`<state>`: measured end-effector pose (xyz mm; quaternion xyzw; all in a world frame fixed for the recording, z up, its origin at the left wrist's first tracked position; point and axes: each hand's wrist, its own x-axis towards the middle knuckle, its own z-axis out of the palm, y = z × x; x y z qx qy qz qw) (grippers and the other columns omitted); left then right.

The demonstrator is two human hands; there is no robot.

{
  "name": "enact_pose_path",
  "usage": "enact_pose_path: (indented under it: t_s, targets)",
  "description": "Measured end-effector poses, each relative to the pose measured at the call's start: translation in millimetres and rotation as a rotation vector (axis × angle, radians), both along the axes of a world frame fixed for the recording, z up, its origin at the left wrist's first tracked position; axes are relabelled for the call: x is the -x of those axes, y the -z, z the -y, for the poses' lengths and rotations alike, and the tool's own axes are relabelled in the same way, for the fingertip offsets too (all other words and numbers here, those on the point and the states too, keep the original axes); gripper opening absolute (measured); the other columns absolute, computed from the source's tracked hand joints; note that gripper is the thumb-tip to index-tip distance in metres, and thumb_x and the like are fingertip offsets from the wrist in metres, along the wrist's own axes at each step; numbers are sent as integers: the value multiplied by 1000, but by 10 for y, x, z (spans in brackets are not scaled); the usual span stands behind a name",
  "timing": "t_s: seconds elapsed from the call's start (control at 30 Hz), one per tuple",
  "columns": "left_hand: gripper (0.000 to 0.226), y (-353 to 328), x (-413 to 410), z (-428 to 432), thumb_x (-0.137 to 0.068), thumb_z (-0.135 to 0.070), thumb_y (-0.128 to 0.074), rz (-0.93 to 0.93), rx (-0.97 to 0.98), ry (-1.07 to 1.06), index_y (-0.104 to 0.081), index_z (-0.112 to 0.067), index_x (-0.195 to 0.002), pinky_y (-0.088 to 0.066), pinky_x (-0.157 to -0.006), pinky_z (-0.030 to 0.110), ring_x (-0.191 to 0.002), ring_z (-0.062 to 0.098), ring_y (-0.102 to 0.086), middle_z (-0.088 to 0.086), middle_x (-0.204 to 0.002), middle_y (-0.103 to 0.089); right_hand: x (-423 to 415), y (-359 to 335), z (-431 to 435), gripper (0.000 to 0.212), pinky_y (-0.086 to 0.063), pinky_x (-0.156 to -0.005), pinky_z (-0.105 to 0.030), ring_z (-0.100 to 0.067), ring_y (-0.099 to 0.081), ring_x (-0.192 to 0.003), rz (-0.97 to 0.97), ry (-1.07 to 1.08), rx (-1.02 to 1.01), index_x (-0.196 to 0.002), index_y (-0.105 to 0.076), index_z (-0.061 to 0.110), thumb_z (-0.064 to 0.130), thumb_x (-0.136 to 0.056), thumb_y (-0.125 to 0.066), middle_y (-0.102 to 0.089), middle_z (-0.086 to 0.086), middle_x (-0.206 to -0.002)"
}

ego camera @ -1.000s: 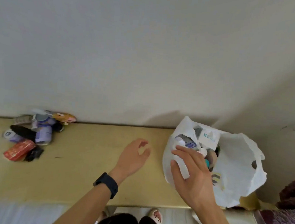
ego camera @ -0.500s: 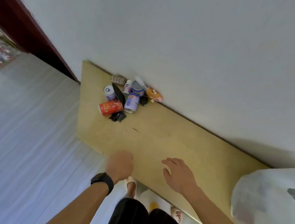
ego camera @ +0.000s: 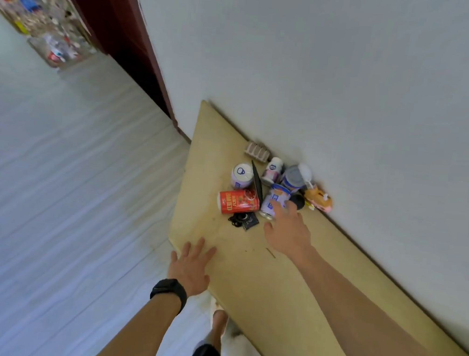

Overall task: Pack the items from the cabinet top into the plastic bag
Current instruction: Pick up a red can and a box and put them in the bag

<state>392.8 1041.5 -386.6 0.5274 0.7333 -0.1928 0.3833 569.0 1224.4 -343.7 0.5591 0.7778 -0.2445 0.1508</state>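
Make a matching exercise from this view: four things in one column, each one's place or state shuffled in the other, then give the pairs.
1. red can
2. orange toy
3. left hand
4. right hand

A. beside the wall
B. flat at the front edge of the cabinet top
C. stretched out to the purple can
D. lying on its side

Pairs: 1-D, 2-A, 3-B, 4-C

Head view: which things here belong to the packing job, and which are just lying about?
Job: red can, purple-white can beside it, white pull-tab can, small white bottle, grey-lidded tin, orange toy, black packet, all on the cabinet top; right hand open by them. The bag is out of view.
Lying about: blurred clutter beyond the doorway, dark red door frame.
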Motion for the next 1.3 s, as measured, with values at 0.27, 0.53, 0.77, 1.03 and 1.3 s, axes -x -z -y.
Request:
enact_pose_path:
  t_s: [0.27,0.53,0.77,1.03,1.3]
  targets:
    - [53,-51,51,-232,-93,-37,-50,96,-171,-298,-36,-28,-143,-41,-105,45,-128,27,-45,2,-147,-42,91,322,-151,35,-41,-98,-45,-42,-45,-114,24,137,140,-125,-44,32,46,-93,-40,-37,-19,-134]
    - [75,-87,250,-1278,-82,-37,-69,137,-452,-416,-34,-20,-146,-45,-98,45,-123,29,-48,4,-141,-45,-284,211,309,24,-48,-95,-42,-36,-49,-110,70,232,230,-112,-50,36,49,-93,-44,-23,-9,-135]
    - [70,12,316,-1483,-72,-41,-80,99,-324,-228,-47,-20,-129,-47,-93,42,-114,27,-52,5,-126,-53,-649,284,768,33,-51,-91,-40,-35,-59,-102,109,409,268,-114,-54,25,46,-89,-47,-37,-9,-130]
    - [64,-199,254,-1105,-67,-49,-85,408,-270,-792,-52,-21,-114,-52,-74,28,-91,16,-63,-4,-102,-62,-818,368,665,55,-48,-81,-39,-37,-57,-106,23,528,116,-128,-43,8,39,-86,-64,-51,-16,-123]
    - [75,-477,31,-543,-55,-38,-89,878,-235,-1262,-61,-6,-116,-58,-82,40,-87,27,-69,15,-108,-72,-1022,401,539,71,-39,-76,-32,-34,-58,-107,-155,671,276,-130,-39,3,41,-82,-75,-58,-14,-120]
